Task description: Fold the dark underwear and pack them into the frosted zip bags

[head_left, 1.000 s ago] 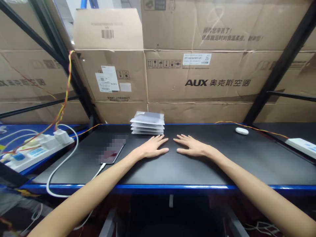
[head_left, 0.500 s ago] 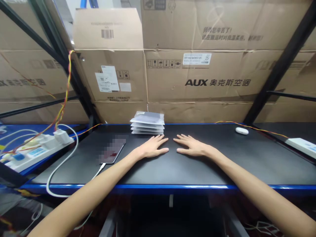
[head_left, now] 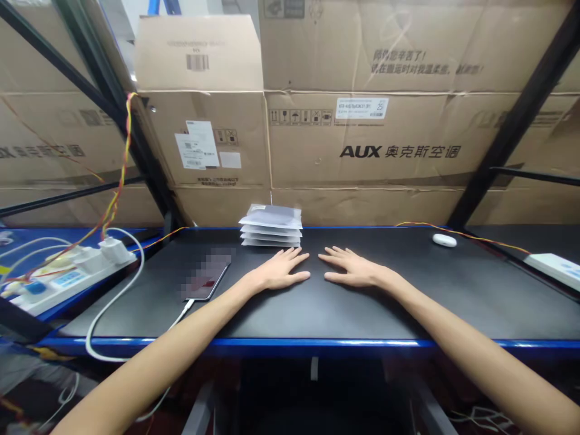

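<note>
My left hand (head_left: 283,270) lies palm down on the black tabletop (head_left: 326,314), fingers spread and holding nothing. Just behind its fingertips stands a stack of several flat packets in whitish translucent sleeves (head_left: 270,226); I cannot tell whether the fingertips touch it. To the left of that hand a phone (head_left: 209,279) rests on the table with a white cable plugged into its near end. Mirroring the left, my right hand (head_left: 351,267) is flat on the table too, fingers apart, with nothing in it. A gap separates the two thumbs.
A white earbud-style case (head_left: 444,240) sits at the back right. White power strips flank the table, one on the left (head_left: 67,275) with plugs, one on the right (head_left: 555,270). A white cable (head_left: 97,308) loops over the front left edge. Cardboard (head_left: 362,139) walls the back between black posts.
</note>
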Available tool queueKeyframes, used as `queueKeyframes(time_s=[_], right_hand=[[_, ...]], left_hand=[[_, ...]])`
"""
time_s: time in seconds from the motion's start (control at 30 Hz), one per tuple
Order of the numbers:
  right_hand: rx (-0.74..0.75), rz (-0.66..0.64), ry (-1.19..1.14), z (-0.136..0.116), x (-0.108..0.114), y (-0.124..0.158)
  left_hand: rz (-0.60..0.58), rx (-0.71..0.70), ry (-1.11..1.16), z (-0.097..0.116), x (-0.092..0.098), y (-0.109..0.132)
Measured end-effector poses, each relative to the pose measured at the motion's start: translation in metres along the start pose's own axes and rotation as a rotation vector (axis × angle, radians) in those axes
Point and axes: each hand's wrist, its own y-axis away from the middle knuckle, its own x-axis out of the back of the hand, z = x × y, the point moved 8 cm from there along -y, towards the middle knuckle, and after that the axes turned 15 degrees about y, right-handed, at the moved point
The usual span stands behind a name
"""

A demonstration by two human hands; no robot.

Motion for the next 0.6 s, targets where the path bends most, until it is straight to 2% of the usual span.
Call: queueKeyframes(time_s=[0.6], right_hand=[[0.000,-0.004,0.009,-0.0016,0.0013,-0.0001]], left_hand=[[-0.005,0.007,-0.006,0.0007,-0.0008,0.0000]])
